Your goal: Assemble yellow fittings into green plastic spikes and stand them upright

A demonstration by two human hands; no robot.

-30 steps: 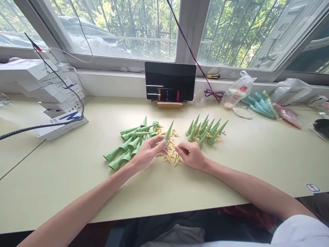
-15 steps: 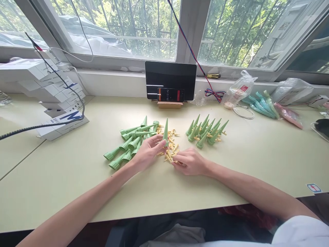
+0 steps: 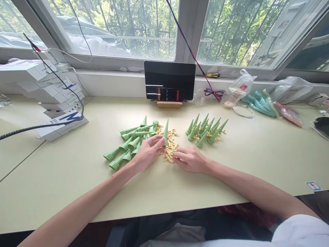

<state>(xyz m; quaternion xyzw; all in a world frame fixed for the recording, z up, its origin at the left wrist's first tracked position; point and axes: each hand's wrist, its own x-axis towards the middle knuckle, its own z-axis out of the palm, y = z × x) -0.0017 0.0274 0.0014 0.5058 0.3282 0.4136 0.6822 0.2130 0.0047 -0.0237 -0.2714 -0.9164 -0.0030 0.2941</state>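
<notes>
My left hand [image 3: 149, 151] is closed on a green plastic spike [image 3: 166, 133], which it holds upright with the point up. Under and beside it lies a loose pile of small yellow plastic pieces [image 3: 169, 153]. At the right edge of that pile my right hand [image 3: 189, 159] has its fingers bent together among the pieces; whatever is between the fingertips is hidden. A heap of green spikes [image 3: 130, 143] lies left of the yellow pile, partly behind my left hand. To the right stand several green spikes [image 3: 207, 130] with yellow pieces fitted at their sides.
A tablet [image 3: 170, 77] and a phone with a timer [image 3: 170, 94] lean at the back on a small stand. White boxes [image 3: 59, 92] are stacked at the left under a black cable [image 3: 64, 122]. Plastic bags [image 3: 239, 90] and teal packets [image 3: 260, 104] lie at the back right.
My right hand has shifted up slightly at the edge of the yellow pieces. My left hand keeps hold of the green spike in nearly the same place.
</notes>
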